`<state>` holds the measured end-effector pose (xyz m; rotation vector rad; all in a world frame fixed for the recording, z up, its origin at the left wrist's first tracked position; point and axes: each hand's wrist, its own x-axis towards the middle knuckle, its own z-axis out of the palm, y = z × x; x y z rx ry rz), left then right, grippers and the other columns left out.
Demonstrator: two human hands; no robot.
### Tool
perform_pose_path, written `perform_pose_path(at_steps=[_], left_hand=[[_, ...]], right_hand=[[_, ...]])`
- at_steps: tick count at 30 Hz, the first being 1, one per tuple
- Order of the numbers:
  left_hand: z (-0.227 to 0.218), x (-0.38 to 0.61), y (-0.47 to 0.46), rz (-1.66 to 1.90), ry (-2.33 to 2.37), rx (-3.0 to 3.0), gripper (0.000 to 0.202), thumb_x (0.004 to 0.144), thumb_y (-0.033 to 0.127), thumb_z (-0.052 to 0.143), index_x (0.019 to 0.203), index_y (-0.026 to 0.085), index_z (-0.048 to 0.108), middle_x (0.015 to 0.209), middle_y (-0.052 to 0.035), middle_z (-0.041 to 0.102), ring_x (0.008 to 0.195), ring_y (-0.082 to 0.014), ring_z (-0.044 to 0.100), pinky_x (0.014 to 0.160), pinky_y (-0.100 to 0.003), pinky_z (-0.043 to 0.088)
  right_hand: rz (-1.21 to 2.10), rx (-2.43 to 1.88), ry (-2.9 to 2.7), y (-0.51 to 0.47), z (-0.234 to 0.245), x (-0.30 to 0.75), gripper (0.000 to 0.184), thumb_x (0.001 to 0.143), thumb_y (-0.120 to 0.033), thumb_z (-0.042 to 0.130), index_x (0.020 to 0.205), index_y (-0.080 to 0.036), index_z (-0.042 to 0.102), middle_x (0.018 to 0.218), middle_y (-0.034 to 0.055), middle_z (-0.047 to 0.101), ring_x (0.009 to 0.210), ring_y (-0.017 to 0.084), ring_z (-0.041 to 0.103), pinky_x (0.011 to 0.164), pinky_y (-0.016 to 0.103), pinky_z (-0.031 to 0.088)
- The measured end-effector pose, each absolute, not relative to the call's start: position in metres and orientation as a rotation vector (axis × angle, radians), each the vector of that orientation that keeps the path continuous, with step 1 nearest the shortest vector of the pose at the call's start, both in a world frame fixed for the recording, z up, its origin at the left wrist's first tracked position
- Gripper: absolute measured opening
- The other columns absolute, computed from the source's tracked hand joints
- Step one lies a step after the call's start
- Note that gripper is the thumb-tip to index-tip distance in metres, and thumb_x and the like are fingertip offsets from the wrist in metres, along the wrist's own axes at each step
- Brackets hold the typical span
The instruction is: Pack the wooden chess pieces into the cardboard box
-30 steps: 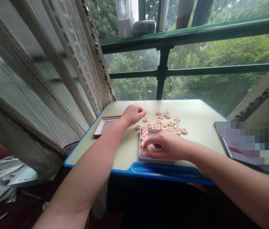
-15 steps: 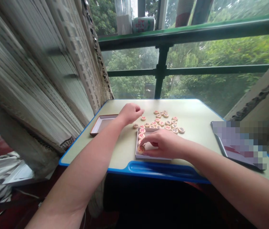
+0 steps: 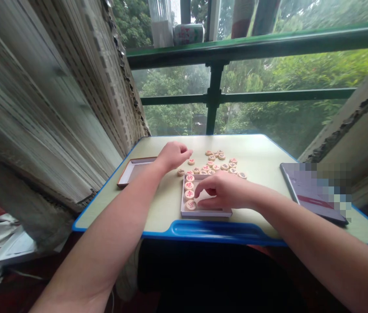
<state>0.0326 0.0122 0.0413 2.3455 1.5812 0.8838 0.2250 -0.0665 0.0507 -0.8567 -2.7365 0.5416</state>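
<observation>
My right hand (image 3: pixel 225 190) hovers over the shallow white box (image 3: pixel 206 213), thumb and forefinger apart, with nothing between them. A column of round wooden xiangqi pieces with red characters lines the box's left side. The lowest piece (image 3: pixel 190 205) sits in the near left corner, right by my fingertips; above it are pieces (image 3: pixel 189 194) in a row. My left hand (image 3: pixel 174 154) is held over the table left of a lone red-marked piece (image 3: pixel 191 161). Its fingers are curled in, and whatever they may hold is hidden.
Several loose xiangqi pieces (image 3: pixel 225 166) lie scattered behind the box. The box lid (image 3: pixel 132 174) lies upturned at the left, partly behind my left forearm. A tablet (image 3: pixel 311 191) rests at the right. The table (image 3: pixel 161 208) has a blue edge with a front groove.
My right thumb and forefinger have come off the piece in the box's near left corner and drawn slightly right. My left hand stays curled in about the same place. The view has shifted slightly.
</observation>
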Motion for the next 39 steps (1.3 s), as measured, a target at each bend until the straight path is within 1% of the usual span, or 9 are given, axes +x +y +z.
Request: perform_pose_path(at_steps=[6,12,17,22,26,30,32,36,39], left_hand=[[0.042,0.033,0.011,0.887,1.563,2.361,0.034,0.075,0.036,0.049,0.057,0.012,0.064,0.043,0.0030,0.041,0.046,-0.0091,0.035,0.050,-0.025,0.025],[0.041,0.033,0.013,0.832,1.591,2.407,0.034,0.076,0.036,0.049,0.057,0.013,0.064,0.043,0.0014,0.044,0.047,-0.0102,0.037,0.050,-0.025,0.025],[0.040,0.031,0.014,0.804,1.629,2.537,0.036,0.077,0.037,0.046,0.056,0.013,0.065,0.050,-0.0035,0.055,0.050,-0.0123,0.040,0.053,-0.027,0.026],[0.042,0.028,0.017,0.788,1.682,2.594,0.035,0.079,0.035,0.044,0.061,0.015,0.067,0.061,-0.0073,0.063,0.057,-0.0145,0.046,0.056,-0.028,0.030],[0.049,0.031,0.012,0.783,1.732,2.578,0.033,0.079,0.035,0.045,0.065,0.017,0.068,0.068,-0.0078,0.067,0.066,-0.0170,0.053,0.060,-0.029,0.035],[0.058,0.039,-0.013,0.668,1.705,2.497,0.035,0.079,0.041,0.046,0.065,0.017,0.069,0.071,-0.0112,0.068,0.068,-0.0208,0.057,0.058,-0.030,0.037],[0.058,0.041,-0.032,0.784,1.782,2.389,0.035,0.081,0.041,0.043,0.071,0.019,0.069,0.075,-0.0113,0.069,0.070,-0.0211,0.059,0.060,-0.030,0.039],[0.044,0.031,-0.064,0.990,1.970,2.156,0.032,0.083,0.039,0.042,0.075,0.020,0.068,0.078,-0.0100,0.068,0.075,-0.0217,0.061,0.065,-0.031,0.043],[0.028,0.020,-0.073,1.125,2.012,2.138,0.025,0.083,0.032,0.044,0.083,0.021,0.067,0.087,-0.0104,0.067,0.087,-0.0237,0.060,0.077,-0.034,0.045]], right_hand=[[0.547,-0.754,-2.710,-0.073,0.049,0.219,0.018,0.076,-0.028,0.062,0.088,-0.018,0.072,0.054,-0.0048,0.045,0.047,0.006,0.036,0.049,0.019,0.028],[0.611,-0.668,-2.747,-0.073,0.045,0.216,0.019,0.077,-0.021,0.059,0.090,-0.019,0.073,0.054,-0.0034,0.050,0.048,0.006,0.039,0.052,0.019,0.032],[0.614,-0.717,-2.729,-0.073,0.047,0.215,0.021,0.080,-0.028,0.056,0.092,-0.020,0.071,0.055,-0.0026,0.051,0.048,0.007,0.039,0.050,0.020,0.031],[0.514,-0.797,-2.676,-0.059,0.044,0.220,0.031,0.084,-0.039,0.048,0.075,-0.018,0.068,0.047,-0.0027,0.042,0.045,0.009,0.035,0.047,0.022,0.029],[0.457,-0.879,-2.584,-0.045,0.039,0.226,0.041,0.084,-0.049,0.043,0.068,-0.018,0.064,0.052,0.0011,0.049,0.050,0.012,0.042,0.048,0.025,0.033],[0.382,-0.967,-2.480,-0.039,0.043,0.231,0.046,0.084,-0.052,0.041,0.057,-0.018,0.056,0.050,0.0005,0.047,0.050,0.013,0.042,0.049,0.026,0.033],[0.375,-1.039,-2.399,-0.040,0.052,0.234,0.046,0.082,-0.052,0.041,0.055,-0.018,0.054,0.049,0.0006,0.047,0.050,0.013,0.043,0.049,0.026,0.033],[0.410,-1.150,-2.200,-0.053,0.084,0.244,0.044,0.082,-0.052,0.041,0.070,-0.017,0.063,0.061,0.0043,0.059,0.057,0.016,0.051,0.054,0.027,0.038],[0.411,-1.257,-2.199,-0.065,0.098,0.263,0.040,0.082,-0.050,0.042,0.078,-0.018,0.065,0.069,0.0064,0.065,0.062,0.019,0.057,0.058,0.029,0.042]])
